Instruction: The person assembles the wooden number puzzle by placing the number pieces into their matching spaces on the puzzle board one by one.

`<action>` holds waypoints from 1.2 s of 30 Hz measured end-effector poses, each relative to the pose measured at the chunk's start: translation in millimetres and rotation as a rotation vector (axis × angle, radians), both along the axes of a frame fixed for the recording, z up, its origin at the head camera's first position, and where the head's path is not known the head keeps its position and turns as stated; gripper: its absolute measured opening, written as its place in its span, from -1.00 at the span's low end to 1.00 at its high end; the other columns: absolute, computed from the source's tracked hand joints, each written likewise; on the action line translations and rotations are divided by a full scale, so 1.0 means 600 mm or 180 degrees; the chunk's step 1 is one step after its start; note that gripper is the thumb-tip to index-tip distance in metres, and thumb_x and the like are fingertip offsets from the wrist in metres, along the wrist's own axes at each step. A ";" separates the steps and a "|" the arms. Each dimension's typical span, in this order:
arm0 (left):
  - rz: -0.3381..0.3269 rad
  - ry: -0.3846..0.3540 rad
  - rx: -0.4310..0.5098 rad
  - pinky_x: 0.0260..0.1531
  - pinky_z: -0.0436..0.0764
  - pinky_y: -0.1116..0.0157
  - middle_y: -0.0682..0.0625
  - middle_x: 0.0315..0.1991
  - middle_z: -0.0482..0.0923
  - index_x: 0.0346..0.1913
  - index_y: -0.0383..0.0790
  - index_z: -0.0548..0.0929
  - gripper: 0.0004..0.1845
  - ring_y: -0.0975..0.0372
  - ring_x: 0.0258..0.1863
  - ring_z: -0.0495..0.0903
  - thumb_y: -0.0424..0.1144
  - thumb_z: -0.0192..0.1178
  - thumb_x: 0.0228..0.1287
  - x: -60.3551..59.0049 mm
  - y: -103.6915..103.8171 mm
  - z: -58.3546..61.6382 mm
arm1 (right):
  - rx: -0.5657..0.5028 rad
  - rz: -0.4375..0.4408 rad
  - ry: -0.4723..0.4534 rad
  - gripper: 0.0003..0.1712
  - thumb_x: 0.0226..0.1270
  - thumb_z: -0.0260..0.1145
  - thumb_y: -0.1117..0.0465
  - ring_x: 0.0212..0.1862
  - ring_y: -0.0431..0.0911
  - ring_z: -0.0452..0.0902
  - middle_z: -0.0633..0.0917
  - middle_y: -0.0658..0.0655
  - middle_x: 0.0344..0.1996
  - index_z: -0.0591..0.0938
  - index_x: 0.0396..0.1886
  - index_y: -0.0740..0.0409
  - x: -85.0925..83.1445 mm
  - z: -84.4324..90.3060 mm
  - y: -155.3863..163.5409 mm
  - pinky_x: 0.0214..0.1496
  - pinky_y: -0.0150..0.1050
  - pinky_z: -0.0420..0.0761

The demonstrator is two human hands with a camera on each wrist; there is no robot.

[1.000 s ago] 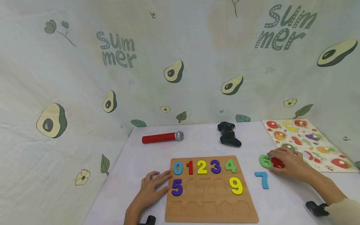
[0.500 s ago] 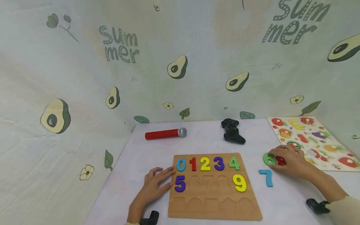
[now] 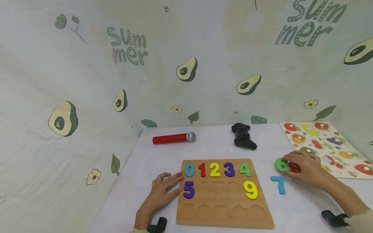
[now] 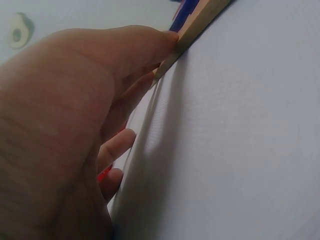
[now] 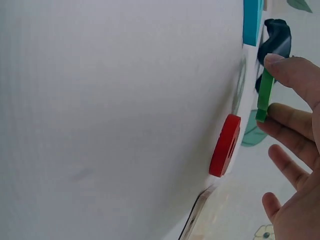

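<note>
Seven numerals seated in board: 0, 1, 2, 3, 4, 5, 9, on one wooden number board at the worktop's near edge.
Three loose numerals, right of board: green 6, red 8, blue 7.
Left hand: fingers straight, flat on worktop, tips touching board's left edge.
Right hand: thumb and finger pinching green 6; red 8 flat beneath the palm.

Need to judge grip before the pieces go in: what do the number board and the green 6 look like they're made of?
The number board looks like wood or fibreboard: matte tan face, cut recesses, and a pale layered edge in the left wrist view. The green 6, pinched by the right hand, looks like painted wood, possibly plastic: a thin, flat, rigid slab with even matte colour on face and edge.
</note>
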State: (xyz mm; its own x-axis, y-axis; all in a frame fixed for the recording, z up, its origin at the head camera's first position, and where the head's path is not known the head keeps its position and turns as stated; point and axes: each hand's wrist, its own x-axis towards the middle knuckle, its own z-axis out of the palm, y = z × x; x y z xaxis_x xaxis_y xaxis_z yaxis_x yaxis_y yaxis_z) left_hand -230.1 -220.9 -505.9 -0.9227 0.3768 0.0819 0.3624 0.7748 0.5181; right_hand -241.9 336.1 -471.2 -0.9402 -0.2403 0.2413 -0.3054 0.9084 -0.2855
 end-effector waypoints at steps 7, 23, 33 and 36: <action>0.0014 -0.0064 -0.0027 0.22 0.07 -0.15 0.33 0.43 0.32 0.38 0.30 0.50 -0.47 0.08 0.38 0.12 0.23 0.15 0.38 -0.005 0.004 0.007 | 0.0012 0.0000 0.0042 -0.36 -0.07 0.65 0.02 0.18 0.33 0.22 0.63 0.38 0.02 0.69 0.01 0.19 0.010 0.008 -0.012 0.03 0.47 0.04; -0.0024 -0.0006 -0.0022 0.21 0.09 -0.18 0.30 0.43 0.33 0.37 0.28 0.51 -0.47 0.06 0.38 0.14 0.23 0.15 0.38 -0.003 0.002 0.003 | 0.0025 0.0186 0.0361 -0.40 -0.10 0.66 -0.03 0.15 0.24 0.30 0.69 0.27 -0.03 0.73 -0.04 0.12 0.031 0.025 -0.057 0.01 0.36 0.09; -0.0047 0.0083 -0.0029 0.21 0.09 -0.19 0.28 0.42 0.35 0.37 0.25 0.52 -0.47 0.06 0.36 0.16 0.20 0.17 0.38 0.001 0.003 0.002 | 0.0038 0.0252 0.0213 -0.40 -0.07 0.66 -0.01 0.22 0.22 0.27 0.68 0.23 0.02 0.72 0.00 0.09 0.043 0.027 -0.087 0.09 0.38 0.07; -0.0055 0.0078 -0.0024 0.21 0.09 -0.19 0.28 0.43 0.34 0.37 0.24 0.52 -0.48 0.06 0.36 0.16 0.19 0.17 0.39 0.001 0.003 0.001 | 0.0048 0.0287 0.0244 -0.40 -0.06 0.65 -0.04 0.21 0.21 0.28 0.68 0.20 0.01 0.72 0.00 0.07 0.046 0.027 -0.095 0.09 0.37 0.07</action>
State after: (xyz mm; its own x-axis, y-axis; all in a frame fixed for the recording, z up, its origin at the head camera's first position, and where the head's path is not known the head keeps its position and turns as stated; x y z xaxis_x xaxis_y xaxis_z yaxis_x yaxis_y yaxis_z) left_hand -229.6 -219.2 -505.1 -0.9138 0.3933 0.1016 0.3883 0.7722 0.5030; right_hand -214.2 279.3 -454.8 -0.8935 -0.3272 0.3075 -0.4065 0.8803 -0.2446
